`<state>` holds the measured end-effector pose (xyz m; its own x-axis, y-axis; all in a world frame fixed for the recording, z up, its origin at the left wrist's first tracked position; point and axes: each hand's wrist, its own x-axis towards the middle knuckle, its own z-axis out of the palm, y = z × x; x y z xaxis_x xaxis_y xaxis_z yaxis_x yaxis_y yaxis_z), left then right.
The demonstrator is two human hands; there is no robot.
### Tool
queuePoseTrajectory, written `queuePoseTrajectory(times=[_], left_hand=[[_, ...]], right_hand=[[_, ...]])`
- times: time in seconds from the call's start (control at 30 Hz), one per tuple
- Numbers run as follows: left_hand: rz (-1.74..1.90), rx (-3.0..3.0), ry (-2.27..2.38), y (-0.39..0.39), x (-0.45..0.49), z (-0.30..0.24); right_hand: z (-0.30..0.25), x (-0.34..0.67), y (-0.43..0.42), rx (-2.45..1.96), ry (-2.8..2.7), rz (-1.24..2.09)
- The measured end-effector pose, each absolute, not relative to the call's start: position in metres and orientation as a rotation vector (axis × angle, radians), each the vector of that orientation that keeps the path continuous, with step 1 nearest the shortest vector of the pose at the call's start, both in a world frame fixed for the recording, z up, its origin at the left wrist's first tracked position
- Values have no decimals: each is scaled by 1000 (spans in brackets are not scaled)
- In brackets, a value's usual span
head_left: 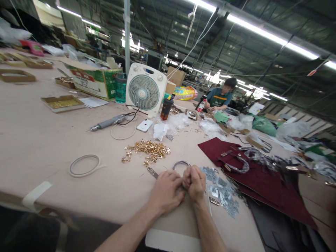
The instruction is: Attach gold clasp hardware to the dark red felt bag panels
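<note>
My left hand (166, 190) and my right hand (195, 182) are pressed together at the near edge of the worktable (39, 140), both with fingers curled shut on a curved bag strap (180, 163) that arcs up behind them. A metal end of the strap (152, 172) sticks out to the left. A pile of small gold metal fittings (148, 149) lies just beyond my hands. Grey flat metal pieces (223, 190) are scattered to the right of my right hand.
Dark red bag panels (262, 178) with wrapped handles lie at right. A white fan (146, 90), a phone (144, 125), an electric screwdriver (109, 122), a tape loop (84, 165) and boxes stand further back. Another person (220, 96) works at the far end.
</note>
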<state>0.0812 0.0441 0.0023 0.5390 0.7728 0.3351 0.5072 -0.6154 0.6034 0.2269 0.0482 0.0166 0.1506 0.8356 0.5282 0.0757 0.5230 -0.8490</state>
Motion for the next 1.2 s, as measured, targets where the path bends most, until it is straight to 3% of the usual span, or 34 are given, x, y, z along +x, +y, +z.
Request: queuePoseTrajectory(times=[0.23, 0.8, 1.2], left_hand=[[772, 2392, 1071, 45, 85, -3], [770, 2357, 1080, 47, 88, -3], [819, 2375, 1073, 45, 86, -1]], right_hand=[[29, 248, 28, -694, -948, 518], [-8, 215, 12, -799, -1270, 166], [6, 219, 44, -1151, -1315, 300]])
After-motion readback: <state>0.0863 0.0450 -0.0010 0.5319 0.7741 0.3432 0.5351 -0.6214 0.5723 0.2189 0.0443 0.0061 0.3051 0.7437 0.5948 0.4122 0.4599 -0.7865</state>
